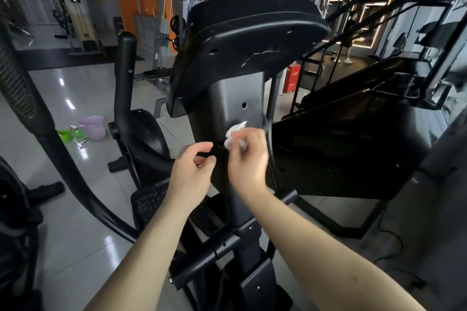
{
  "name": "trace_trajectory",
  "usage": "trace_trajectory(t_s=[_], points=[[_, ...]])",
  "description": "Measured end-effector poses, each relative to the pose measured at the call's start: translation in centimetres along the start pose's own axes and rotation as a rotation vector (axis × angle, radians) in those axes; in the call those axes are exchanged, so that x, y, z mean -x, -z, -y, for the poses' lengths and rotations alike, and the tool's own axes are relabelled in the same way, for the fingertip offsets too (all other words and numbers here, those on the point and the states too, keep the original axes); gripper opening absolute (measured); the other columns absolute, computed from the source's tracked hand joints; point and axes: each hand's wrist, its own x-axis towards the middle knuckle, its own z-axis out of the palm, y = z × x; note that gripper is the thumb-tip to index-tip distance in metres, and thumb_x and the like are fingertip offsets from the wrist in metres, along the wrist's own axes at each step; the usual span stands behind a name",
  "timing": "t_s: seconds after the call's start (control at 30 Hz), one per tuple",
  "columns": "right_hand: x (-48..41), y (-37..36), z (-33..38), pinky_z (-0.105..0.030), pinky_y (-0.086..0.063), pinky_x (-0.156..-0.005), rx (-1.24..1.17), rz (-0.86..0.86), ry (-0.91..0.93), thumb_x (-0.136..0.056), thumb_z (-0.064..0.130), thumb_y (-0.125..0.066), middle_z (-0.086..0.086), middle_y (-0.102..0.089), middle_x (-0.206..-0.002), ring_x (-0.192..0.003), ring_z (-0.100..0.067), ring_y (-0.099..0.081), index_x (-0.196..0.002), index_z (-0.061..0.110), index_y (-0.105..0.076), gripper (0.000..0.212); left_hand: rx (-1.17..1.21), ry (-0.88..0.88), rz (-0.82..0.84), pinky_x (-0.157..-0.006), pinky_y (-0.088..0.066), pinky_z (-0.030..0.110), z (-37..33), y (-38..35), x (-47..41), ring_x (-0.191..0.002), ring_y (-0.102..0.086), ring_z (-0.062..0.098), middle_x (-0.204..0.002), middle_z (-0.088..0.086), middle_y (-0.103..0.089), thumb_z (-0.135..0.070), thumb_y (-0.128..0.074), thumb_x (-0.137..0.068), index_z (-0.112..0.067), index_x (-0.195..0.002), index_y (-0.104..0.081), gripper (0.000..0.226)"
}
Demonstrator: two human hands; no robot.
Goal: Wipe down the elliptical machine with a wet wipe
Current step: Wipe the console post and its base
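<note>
From the head camera, the right hand (pixel 249 156) is the one with the wet wipe (pixel 233 134). Its fingers (pixel 242 137) are curled and pinch the white wipe, which sticks out up and to the left of them. The hand is a bit blurry, so I cannot tell if the wipe touches the machine or is just in front of it.

The wipe sits at the grey post (pixel 235 98) of the elliptical machine (pixel 247 40). The post is long and runs up and down, so I think the next wipe should go along it, up or down. Right above is the big black console, tipped over the post.

The left hand (pixel 194 171) is just beside the right one, lower and to the left. It holds nothing, and its fingers are loosely bent with the thumb near them.

A thin black bar (pixel 271 108) stands just right of the post and could get in the way of the right hand. A black stair machine (pixel 353 134) is further right. On the floor (pixel 83 78), well apart to the left, are a purple bucket (pixel 93 127) and a green spray bottle (pixel 73 132).
</note>
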Motion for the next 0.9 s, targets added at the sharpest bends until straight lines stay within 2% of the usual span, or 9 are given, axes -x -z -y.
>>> trace_trajectory(t_s=[0.1,0.27,0.4,0.53,0.6,0.67,0.73,0.8,0.9], points=[[1.2,0.6,-1.4,-0.015,-0.048,-0.078,0.032,0.106,-0.014,-0.091,-0.005,-0.064,0.002,-0.058,-0.103,-0.095,-0.011,-0.063,-0.086,0.012,-0.068,0.018,-0.045,0.003,0.013,-0.075,-0.044,0.013,0.5,-0.5,0.1,-0.090,-0.065,0.004,-0.114,-0.014,-0.067,-0.015,-0.063,-0.095,-0.037,-0.116,-0.065,0.030],[-4.1,2.6,-3.6,-0.027,-0.047,-0.083,0.032,-0.141,-0.271,-0.092,0.002,-0.055,-0.007,-0.062,-0.103,-0.092,-0.012,-0.063,-0.082,0.034,-0.059,0.033,-0.030,0.052,0.024,-0.077,-0.045,0.019,0.9,-0.8,0.7,-0.086,-0.063,0.008,-0.110,-0.008,-0.068,-0.018,-0.062,-0.096,-0.036,-0.118,-0.065,0.029],[-2.7,1.9,-3.1,-0.043,-0.054,-0.087,0.050,-0.139,-0.214,-0.092,0.010,-0.055,-0.003,-0.057,-0.106,-0.096,-0.023,-0.063,-0.091,0.042,-0.055,0.032,-0.046,0.055,0.014,-0.081,-0.050,0.020,1.0,-1.2,1.0,-0.091,-0.064,0.007,-0.111,-0.010,-0.068,-0.017,-0.062,-0.095,-0.033,-0.121,-0.065,0.031],[3.3,-0.4,-2.3,-0.030,-0.055,-0.084,-0.014,0.089,-0.026,-0.090,-0.005,-0.059,-0.002,-0.056,-0.107,-0.100,-0.019,-0.063,-0.096,0.015,-0.067,0.022,-0.068,0.043,0.016,-0.081,-0.052,0.020,1.4,-1.3,1.0,-0.093,-0.066,0.003,-0.113,-0.013,-0.069,-0.016,-0.062,-0.096,-0.030,-0.123,-0.066,0.030],[3.7,-0.1,-2.6,-0.030,-0.056,-0.084,-0.014,0.148,0.015,-0.090,-0.006,-0.061,-0.001,-0.057,-0.107,-0.100,-0.018,-0.064,-0.098,0.012,-0.070,0.021,-0.072,0.042,0.012,-0.084,-0.056,0.027,1.9,-1.2,1.0,-0.092,-0.067,0.004,-0.113,-0.013,-0.069,-0.018,-0.063,-0.096,-0.031,-0.121,-0.067,0.028],[1.9,1.0,-3.8,-0.026,-0.052,-0.083,0.039,0.062,-0.011,-0.089,-0.007,-0.059,-0.004,-0.058,-0.103,-0.094,-0.014,-0.063,-0.093,0.012,-0.069,0.022,-0.073,0.061,-0.003,-0.091,-0.058,0.037,2.3,-1.1,0.9,-0.094,-0.067,0.006,-0.114,-0.014,-0.069,-0.019,-0.064,-0.095,-0.034,-0.121,-0.066,0.030],[-0.9,2.1,-4.9,-0.026,-0.049,-0.083,0.098,-0.081,-0.148,-0.089,-0.005,-0.055,-0.006,-0.061,-0.102,-0.091,-0.014,-0.062,-0.087,0.026,-0.066,0.033,-0.075,0.078,0.002,-0.095,-0.057,0.038,2.4,-0.9,1.1,-0.099,-0.067,0.006,-0.113,-0.012,-0.069,-0.021,-0.063,-0.096,-0.037,-0.120,-0.065,0.029],[-2.7,2.8,-5.6,-0.037,-0.055,-0.087,0.201,-0.163,-0.240,-0.088,0.003,-0.053,-0.008,-0.063,-0.104,-0.093,-0.018,-0.066,-0.084,0.039,-0.064,0.038,-0.087,0.091,0.009,-0.098,-0.056,0.036,2.4,-0.8,1.3,-0.103,-0.066,0.005,-0.113,-0.011,-0.069,-0.023,-0.063,-0.096,-0.038,-0.121,-0.064,0.029],[-0.9,1.9,-4.7,-0.048,-0.056,-0.086,0.046,-0.118,-0.218,-0.088,0.005,-0.056,-0.005,-0.061,-0.102,-0.092,-0.023,-0.067,-0.086,0.034,-0.064,0.031,-0.091,0.085,-0.003,-0.098,-0.056,0.037,2.5,-1.0,1.4,-0.102,-0.066,0.004,-0.115,-0.014,-0.067,-0.022,-0.063,-0.096,-0.038,-0.120,-0.064,0.029]])
